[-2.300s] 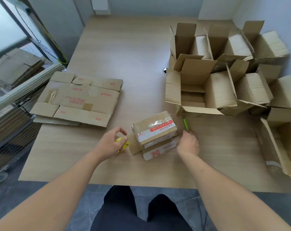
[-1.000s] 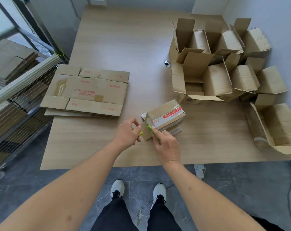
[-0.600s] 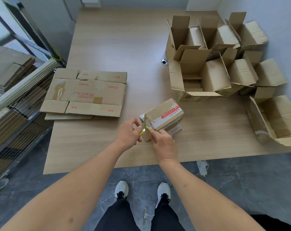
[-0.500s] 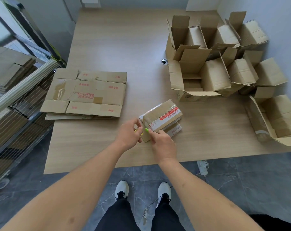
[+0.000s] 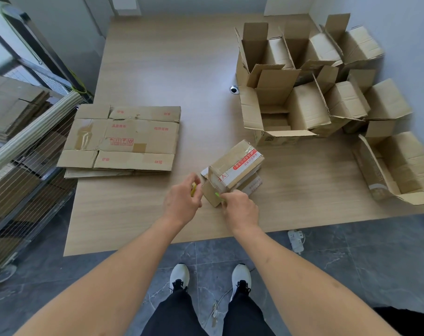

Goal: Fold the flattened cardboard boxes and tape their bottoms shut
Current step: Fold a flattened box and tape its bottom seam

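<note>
I see the wood-grain counter point(image 5: 157, 69) carrying folded boxes point(image 5: 310, 93) along its right edge and flat, creased blanks point(image 5: 123, 139) at the left edge. Near the front edge sits the box point(image 5: 232, 170), dull corrugated brown, glossy tape across it. I judge taping is under way; next, cut the strip. My left hand point(image 5: 181, 202) pinches something yellow point(image 5: 193, 189); my right hand point(image 5: 240, 209) grips a green cutter point(image 5: 217, 194) at the box's corner.
</note>
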`<state>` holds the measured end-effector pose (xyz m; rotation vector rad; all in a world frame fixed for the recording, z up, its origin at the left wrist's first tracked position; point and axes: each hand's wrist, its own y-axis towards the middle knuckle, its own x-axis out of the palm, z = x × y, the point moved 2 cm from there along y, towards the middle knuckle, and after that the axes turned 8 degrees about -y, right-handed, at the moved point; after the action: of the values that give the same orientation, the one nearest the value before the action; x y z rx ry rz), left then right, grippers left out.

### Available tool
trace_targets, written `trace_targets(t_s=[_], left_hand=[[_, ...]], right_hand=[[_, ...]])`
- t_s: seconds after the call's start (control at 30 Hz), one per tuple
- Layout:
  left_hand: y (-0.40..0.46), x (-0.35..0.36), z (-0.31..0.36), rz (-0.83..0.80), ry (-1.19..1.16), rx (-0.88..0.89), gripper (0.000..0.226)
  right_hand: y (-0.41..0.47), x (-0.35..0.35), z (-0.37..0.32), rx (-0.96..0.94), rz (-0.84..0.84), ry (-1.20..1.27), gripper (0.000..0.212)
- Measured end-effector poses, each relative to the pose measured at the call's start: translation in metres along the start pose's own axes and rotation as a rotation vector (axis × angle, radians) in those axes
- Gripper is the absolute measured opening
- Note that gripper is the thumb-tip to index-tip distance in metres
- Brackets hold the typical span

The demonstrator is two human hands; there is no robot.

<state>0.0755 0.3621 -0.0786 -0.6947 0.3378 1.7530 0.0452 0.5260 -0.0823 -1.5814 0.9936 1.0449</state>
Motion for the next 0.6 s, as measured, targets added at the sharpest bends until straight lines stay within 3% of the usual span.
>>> trace_targets(t_s=[0.13,0.37,0.6], left_hand=[[0.000,0.002,-0.004,-0.004,-0.012,-0.046,0.010],[0.001,0.009,-0.001,-0.039,-0.052,-0.168,0.015],[-0.002,0.022,0.004,-0.030,-0.070,-0.174,0.016]], right_hand=[[-0.011,0.003,0.005,-0.092,-0.008,0.077,0.029],[-0.026,0.012,0.063,0.001,-0.125,0.107,0.032],[-0.012,0.017,0.103,0.271,-0.012,0.156,0.062]])
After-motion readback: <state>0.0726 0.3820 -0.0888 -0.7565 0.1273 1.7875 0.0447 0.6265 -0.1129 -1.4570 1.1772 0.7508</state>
